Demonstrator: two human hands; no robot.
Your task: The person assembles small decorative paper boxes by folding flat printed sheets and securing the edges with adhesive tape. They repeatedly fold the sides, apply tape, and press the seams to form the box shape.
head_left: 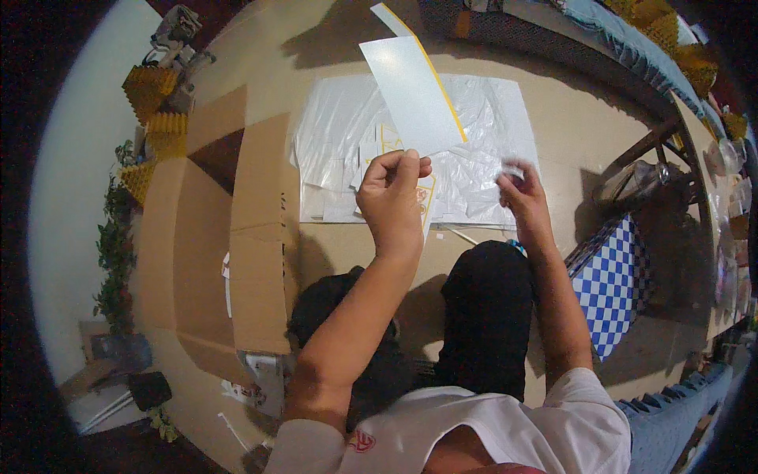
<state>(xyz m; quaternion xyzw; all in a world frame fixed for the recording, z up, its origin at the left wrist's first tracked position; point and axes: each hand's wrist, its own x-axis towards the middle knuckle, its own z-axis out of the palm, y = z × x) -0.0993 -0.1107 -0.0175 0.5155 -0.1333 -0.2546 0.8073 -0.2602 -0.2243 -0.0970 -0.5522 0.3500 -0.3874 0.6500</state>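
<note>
My left hand (391,193) is closed, pinching the lower end of a white card piece (414,91) between thumb and fingers. The card stands up above the floor sheet, with a yellow strip down its right edge and a narrow flap bent at its top. My right hand (523,197) is raised to the right, its fingers half curled, apart from the thumb and slightly blurred; nothing shows in it. Beyond my hands, white cards with yellow lines (389,139) lie on a clear plastic sheet (332,118). My left hand partly hides them.
An opened cardboard box (260,261) stands at my left. Near my right knee is a blue-and-white checkered panel (606,288), beside a dark wooden stool (659,150). A thin white stick (462,235) lies on the floor between my knees and the sheet.
</note>
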